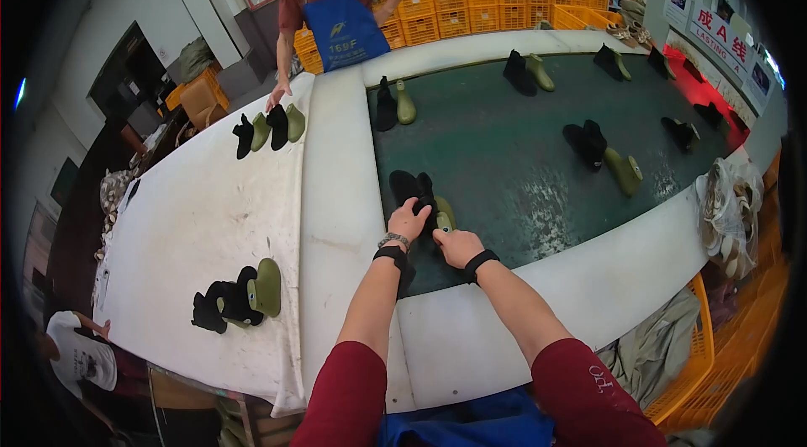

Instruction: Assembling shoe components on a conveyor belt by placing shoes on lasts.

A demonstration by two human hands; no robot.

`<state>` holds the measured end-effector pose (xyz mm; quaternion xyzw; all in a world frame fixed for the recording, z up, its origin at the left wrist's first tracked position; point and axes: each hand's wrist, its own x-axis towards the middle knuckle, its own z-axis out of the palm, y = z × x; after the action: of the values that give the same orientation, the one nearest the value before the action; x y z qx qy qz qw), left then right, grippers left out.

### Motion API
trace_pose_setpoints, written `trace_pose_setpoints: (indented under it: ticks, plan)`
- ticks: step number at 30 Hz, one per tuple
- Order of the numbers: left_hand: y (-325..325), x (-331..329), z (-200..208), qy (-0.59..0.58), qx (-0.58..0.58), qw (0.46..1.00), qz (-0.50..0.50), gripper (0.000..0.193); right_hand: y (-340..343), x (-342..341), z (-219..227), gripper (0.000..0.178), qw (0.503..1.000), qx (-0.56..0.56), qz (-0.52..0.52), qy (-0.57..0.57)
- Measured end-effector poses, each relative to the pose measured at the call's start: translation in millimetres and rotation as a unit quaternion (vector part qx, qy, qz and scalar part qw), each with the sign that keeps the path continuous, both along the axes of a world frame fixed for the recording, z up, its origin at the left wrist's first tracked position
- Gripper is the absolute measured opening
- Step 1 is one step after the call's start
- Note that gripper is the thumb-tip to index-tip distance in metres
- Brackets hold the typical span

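Observation:
At the near left corner of the green conveyor belt (496,161), my left hand (409,220) is closed on a black shoe upper (404,185). Another dark upper stands close against it. Just right of it, my right hand (460,247) grips the near end of a green shoe last (445,211), its fingers curled and partly hidden. The last touches or nearly touches the black uppers; the hands cover the exact contact.
More black uppers with green lasts (623,171) rest along the belt. Other pairs stand on the white table (193,220) at left. Across it, a person in a blue apron (343,26) reaches to one pair. Orange crates (450,5) line the back.

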<state>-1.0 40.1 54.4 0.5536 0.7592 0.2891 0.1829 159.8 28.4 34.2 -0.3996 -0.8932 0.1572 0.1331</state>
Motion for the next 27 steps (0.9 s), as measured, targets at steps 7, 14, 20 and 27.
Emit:
trace_pose_setpoints:
  ticks: [7, 14, 20, 27]
  plan:
    - [-13, -22, -5, 0.056, 0.005, 0.992, 0.112, 0.020, -4, -10, 4, 0.011, 0.998, -0.042, -0.012, -0.035]
    - [-88, -3, -11, -0.036, 0.052, 0.991, 0.118, 0.034, 0, -13, -1, 0.016, 0.998, -0.051, 0.035, -0.024]
    - [-249, -15, 48, 0.037, -0.010, 0.999, -0.037, 0.042, 27, 35, -32, 0.070, 0.981, -0.152, 0.114, 0.029]
    - [-433, -74, -6, 0.134, -0.173, 0.970, 0.107, 0.067, 43, 111, -90, 0.032, 0.981, -0.108, 0.159, -0.031]
